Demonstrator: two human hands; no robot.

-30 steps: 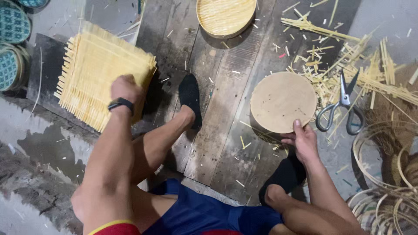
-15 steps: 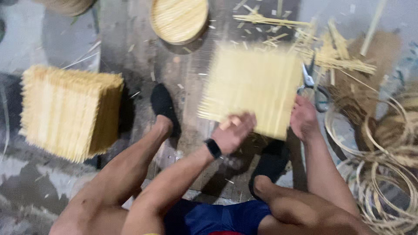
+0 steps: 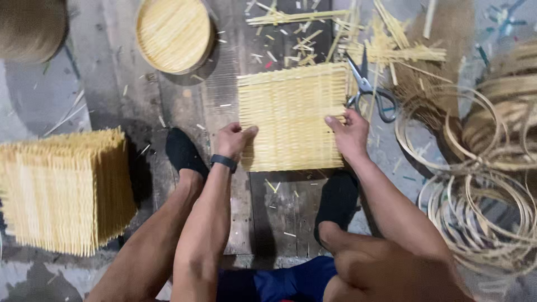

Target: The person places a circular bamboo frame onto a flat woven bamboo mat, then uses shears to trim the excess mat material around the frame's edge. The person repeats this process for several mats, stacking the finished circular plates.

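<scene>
A square woven bamboo mat (image 3: 291,114) lies flat on the dark wooden boards between my feet. My left hand (image 3: 234,140), with a black band on the wrist, grips the mat's left edge low down. My right hand (image 3: 350,133) presses on its right edge with the fingers spread over the weave. Grey-handled scissors (image 3: 370,92) lie just beyond my right hand, touching the mat's upper right corner. The round wooden disc seen earlier is hidden under the mat.
A thick stack of the same woven mats (image 3: 64,190) stands at the left. A round woven tray (image 3: 174,33) sits at the top. Bamboo strips and offcuts (image 3: 386,47) litter the top right. Coiled bamboo hoops (image 3: 481,184) fill the right side.
My left hand took one mat off the stack at the left and carried it right. It now lies flat over the round disc, with both hands on its edges.
</scene>
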